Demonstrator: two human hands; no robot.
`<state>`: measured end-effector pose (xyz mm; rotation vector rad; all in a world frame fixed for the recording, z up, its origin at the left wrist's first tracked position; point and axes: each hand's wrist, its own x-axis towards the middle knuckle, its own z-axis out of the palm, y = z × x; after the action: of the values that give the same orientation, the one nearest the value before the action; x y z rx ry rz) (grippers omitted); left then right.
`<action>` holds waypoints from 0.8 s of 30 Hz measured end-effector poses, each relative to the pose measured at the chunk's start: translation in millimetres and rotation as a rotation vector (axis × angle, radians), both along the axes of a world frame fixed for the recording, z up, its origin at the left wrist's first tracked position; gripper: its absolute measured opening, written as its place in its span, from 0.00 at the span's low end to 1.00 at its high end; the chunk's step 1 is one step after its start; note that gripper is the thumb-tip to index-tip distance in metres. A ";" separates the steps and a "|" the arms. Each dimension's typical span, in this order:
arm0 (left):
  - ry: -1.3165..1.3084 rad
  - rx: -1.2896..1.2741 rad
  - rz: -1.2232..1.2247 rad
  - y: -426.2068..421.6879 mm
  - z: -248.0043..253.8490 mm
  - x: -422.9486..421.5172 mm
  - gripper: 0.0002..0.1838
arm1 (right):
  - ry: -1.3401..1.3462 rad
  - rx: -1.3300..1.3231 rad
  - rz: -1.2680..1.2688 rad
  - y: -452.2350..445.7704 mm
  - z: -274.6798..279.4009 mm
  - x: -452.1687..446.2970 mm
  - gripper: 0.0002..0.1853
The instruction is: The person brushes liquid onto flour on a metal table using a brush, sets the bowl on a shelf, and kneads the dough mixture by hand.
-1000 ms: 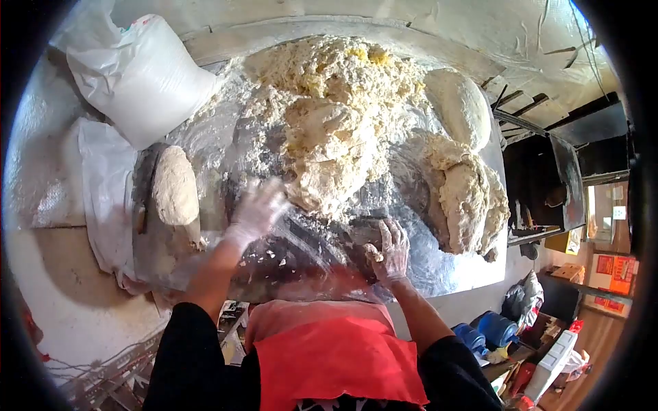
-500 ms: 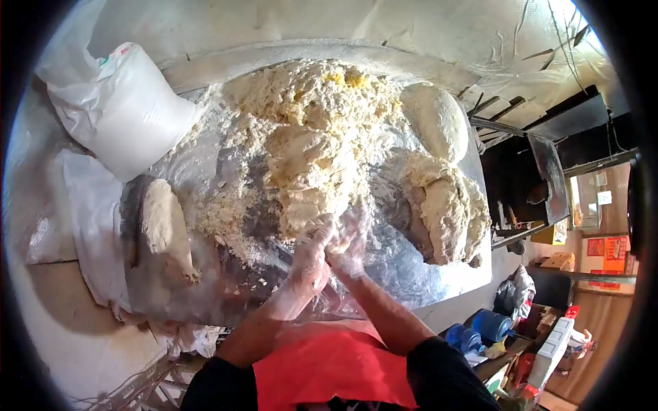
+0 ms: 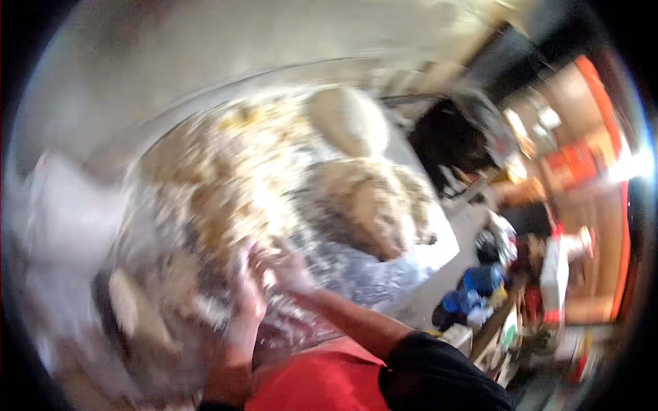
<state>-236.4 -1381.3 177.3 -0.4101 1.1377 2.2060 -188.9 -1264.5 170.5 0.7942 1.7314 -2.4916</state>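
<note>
A large heap of shaggy, crumbly dough (image 3: 264,164) spreads over the metal worktop (image 3: 349,270), with a yellowish patch near its far end. At its near edge my left hand (image 3: 249,282) and my right hand (image 3: 291,270) are close together, dusted with flour. Motion blur smears the fingers, so their grip and anything between them are unclear. Right of the heap lies a rough lump of dough (image 3: 373,209). Beyond that sits a smoother, rounded dough piece (image 3: 353,122). A long pale dough piece (image 3: 133,305) is at the left.
A white sack (image 3: 72,212) stands at the left edge. The wall (image 3: 226,41) runs along the back. Past the worktop's right corner are blue water jugs (image 3: 483,279), a white box (image 3: 554,277) and a dark cabinet-like object (image 3: 452,140).
The view has swung rightward and blurred, so the worktop and dough appear farther left. My hands remain together near the heap's front edge, now slightly more apart.
</note>
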 end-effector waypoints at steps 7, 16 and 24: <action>0.205 -0.412 -0.026 29.7 9.3 5.8 0.43 | 0.173 1.045 0.350 -19.6 -5.9 -35.3 0.40; 0.223 -0.380 -0.208 47.0 -17.5 5.4 0.46 | 0.084 0.800 0.085 0.1 -24.8 -40.7 0.36; 0.159 -0.287 -0.273 89.4 -2.5 -34.3 0.48 | -0.382 0.855 0.089 115.1 49.2 -70.4 0.53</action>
<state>-270.7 -1291.9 174.8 -0.1833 1.5090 1.8697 -259.2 -1149.4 219.8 1.0748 2.5526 -1.3350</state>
